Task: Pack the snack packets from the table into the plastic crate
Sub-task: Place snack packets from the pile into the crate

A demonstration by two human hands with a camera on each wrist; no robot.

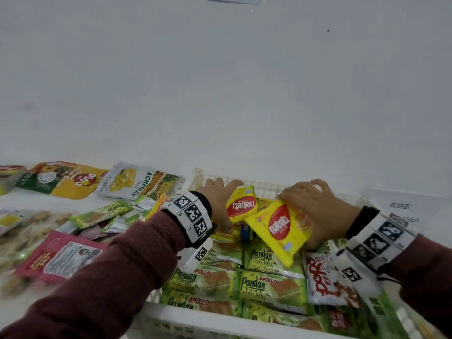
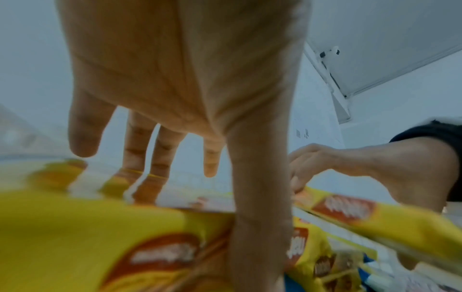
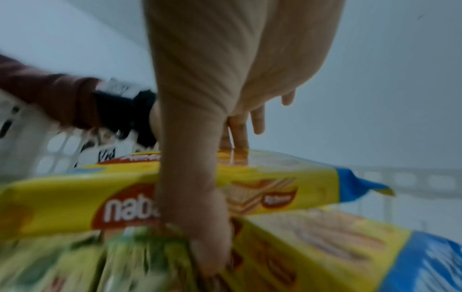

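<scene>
Both hands are down inside the white plastic crate (image 1: 195, 178), which sits on the white worktop (image 1: 367, 192) against the wall. The right hand (image 1: 318, 206) grasps a yellow wafer packet (image 1: 278, 228), thumb underneath and fingers on top, holding it tilted above the packets already packed; the right wrist view shows the thumb (image 3: 200, 217) wrapped across the packet's red logo and two fingertips pressing its upper face. The left hand (image 1: 220, 201) is spread with its fingers straight, resting on a second yellow wafer packet (image 1: 242, 206) that stands on edge near the crate's far wall. In the left wrist view its fingers (image 2: 135, 150) reach down onto that packet's top edge, grasping nothing.

Below the hands, the near half of the crate is lined with rows of green pandan cake packets (image 1: 269, 287), lying flat and touching each other. A white packet with red lettering (image 1: 320, 280) lies at the right end of them.

On the worktop left of the crate, more snacks lie loose: a jackfruit chip bag (image 1: 137, 182), a yellow and green pineapple bag (image 1: 66, 179) beside it, a pink packet (image 1: 56, 255) nearer the person, and a few small green packets (image 1: 105, 211) in between. A paper label (image 1: 403, 209) lies just right of the crate.
</scene>
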